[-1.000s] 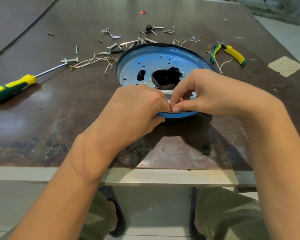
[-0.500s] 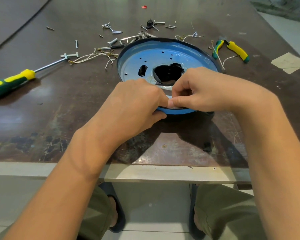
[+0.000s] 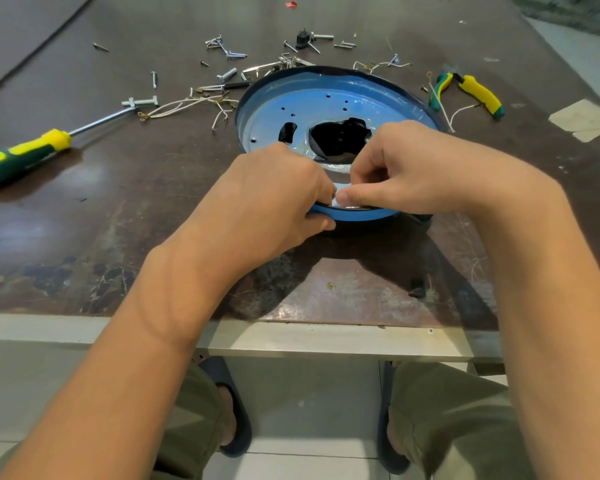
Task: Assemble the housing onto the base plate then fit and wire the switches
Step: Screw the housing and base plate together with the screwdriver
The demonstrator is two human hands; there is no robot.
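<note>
near worktop edge: left hand grip clamped on the near rim of the round blue metal plate | right hand grip pinching a small pale piece there, unidentifiable | change: none, both hands stay put | judgement: rim work unfinished, housing unfitted | far: green-yellow screwdriver, loose screws

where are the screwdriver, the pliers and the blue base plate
screwdriver [image 3: 25, 154], head view, on its yellow and green handle
pliers [image 3: 480, 95], head view, on the yellow handle
blue base plate [image 3: 388, 109], head view, on its bare blue face
</note>
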